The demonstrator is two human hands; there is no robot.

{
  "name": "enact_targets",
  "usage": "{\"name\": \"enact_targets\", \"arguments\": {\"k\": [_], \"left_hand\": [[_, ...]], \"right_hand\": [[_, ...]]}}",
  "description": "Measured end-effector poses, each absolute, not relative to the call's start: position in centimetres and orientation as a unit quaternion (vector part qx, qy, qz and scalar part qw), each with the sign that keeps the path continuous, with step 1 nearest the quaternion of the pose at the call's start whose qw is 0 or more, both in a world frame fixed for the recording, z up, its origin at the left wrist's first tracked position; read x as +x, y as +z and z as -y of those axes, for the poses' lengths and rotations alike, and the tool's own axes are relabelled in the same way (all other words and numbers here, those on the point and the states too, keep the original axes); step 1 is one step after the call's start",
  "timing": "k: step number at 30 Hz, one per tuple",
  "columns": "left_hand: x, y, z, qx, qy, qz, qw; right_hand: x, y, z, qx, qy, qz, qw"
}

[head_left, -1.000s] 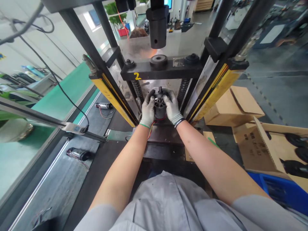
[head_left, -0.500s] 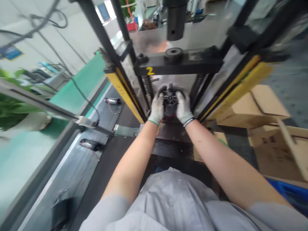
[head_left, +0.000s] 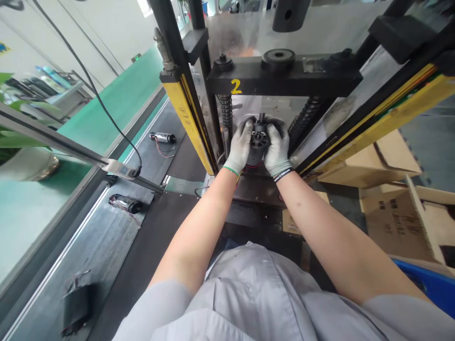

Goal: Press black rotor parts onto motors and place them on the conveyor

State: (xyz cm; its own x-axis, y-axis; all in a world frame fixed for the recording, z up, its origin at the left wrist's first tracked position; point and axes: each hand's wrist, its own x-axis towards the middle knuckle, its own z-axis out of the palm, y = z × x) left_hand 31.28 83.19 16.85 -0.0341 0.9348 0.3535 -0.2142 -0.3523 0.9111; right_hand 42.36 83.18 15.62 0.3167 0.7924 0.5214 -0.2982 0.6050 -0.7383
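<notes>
Both my gloved hands are at a black motor [head_left: 256,157] standing upright under the press. Its slotted end faces up, with a shaft and a dark collar-like piece [head_left: 261,126] above it. On the left side, my left hand [head_left: 241,147] is closed round the top, thumb by the collar-like piece. My right hand [head_left: 277,148] grips from the opposite side in the same way. The far fingers of both hands are partly hidden. Red and yellow wires show near the motor's base.
A black press crossbar [head_left: 284,83] marked 2 spans above my hands, below a ram [head_left: 289,16]. Yellow-cased bars [head_left: 186,125] flank the press. Motors with wires [head_left: 163,138] lie on the conveyor [head_left: 88,246] at left. Open cardboard boxes [head_left: 394,218] stand at right.
My view has shifted closer to the press. Both hands stay round the motor, and my thumbs have moved from its slotted end up beside the collar-like piece.
</notes>
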Motion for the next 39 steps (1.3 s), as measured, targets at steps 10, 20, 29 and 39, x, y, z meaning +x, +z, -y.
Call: {"name": "enact_targets", "arguments": {"k": [10, 20, 29, 39], "left_hand": [[31.1, 16.8, -83.2, 0.529, 0.638, -0.317, 0.461], [31.0, 15.9, -83.7, 0.525, 0.636, -0.317, 0.468], [30.9, 16.0, -83.7, 0.535, 0.641, -0.316, 0.451], [30.6, 16.6, -83.1, 0.536, 0.632, -0.319, 0.46]], "right_hand": [[42.2, 15.1, -83.8, -0.284, 0.364, 0.446, 0.767], [42.3, 14.7, -84.3, -0.309, 0.353, 0.462, 0.753], [42.3, 14.3, -84.3, -0.309, 0.345, 0.469, 0.752], [42.2, 14.7, -83.7, -0.343, 0.323, 0.488, 0.735]]}}
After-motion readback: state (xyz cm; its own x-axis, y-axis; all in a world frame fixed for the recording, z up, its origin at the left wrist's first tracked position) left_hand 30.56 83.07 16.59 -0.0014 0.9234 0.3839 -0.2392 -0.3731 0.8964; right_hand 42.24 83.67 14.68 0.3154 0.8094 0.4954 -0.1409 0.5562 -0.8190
